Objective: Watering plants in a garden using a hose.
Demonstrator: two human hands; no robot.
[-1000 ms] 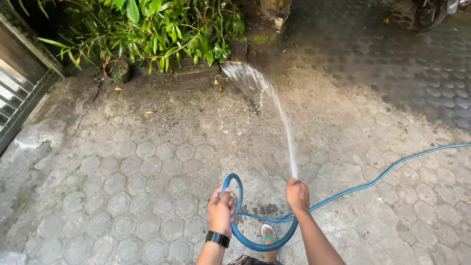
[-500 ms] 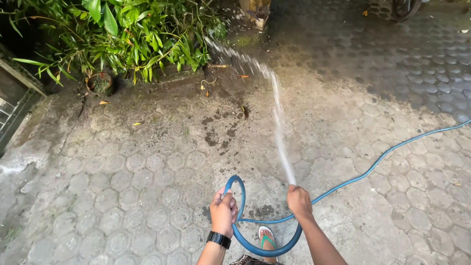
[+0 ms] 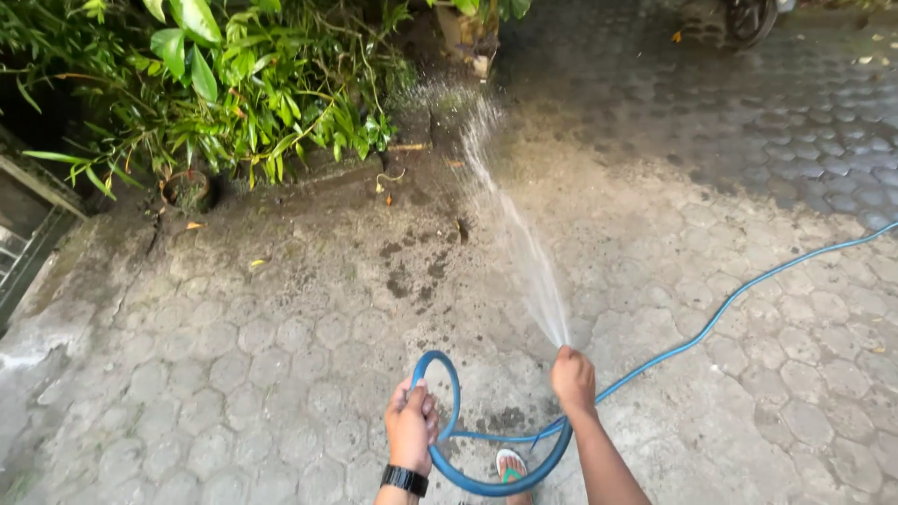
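Note:
My right hand [image 3: 572,378] grips the end of a blue garden hose [image 3: 720,313]. A jet of water [image 3: 524,252] shoots from it up and to the left toward the green plants [image 3: 243,84]. My left hand [image 3: 412,425], with a black watch on the wrist, holds a loop of the same hose [image 3: 447,374] that curls down between my arms. The hose trails away to the right across the hexagonal paving stones [image 3: 262,365]. My foot in a sandal with green straps [image 3: 510,463] shows under the loop.
A small pot [image 3: 185,187] sits under the plants at the left. A metal gate [image 3: 23,252] stands at the far left edge. A wheel of a vehicle [image 3: 748,17] is at the top right. Wet dark patches [image 3: 416,266] mark the ground ahead.
The water jet has swung farther away and up toward the base of the plants. Both hands have dropped slightly in view and the wet patches on the ground have spread.

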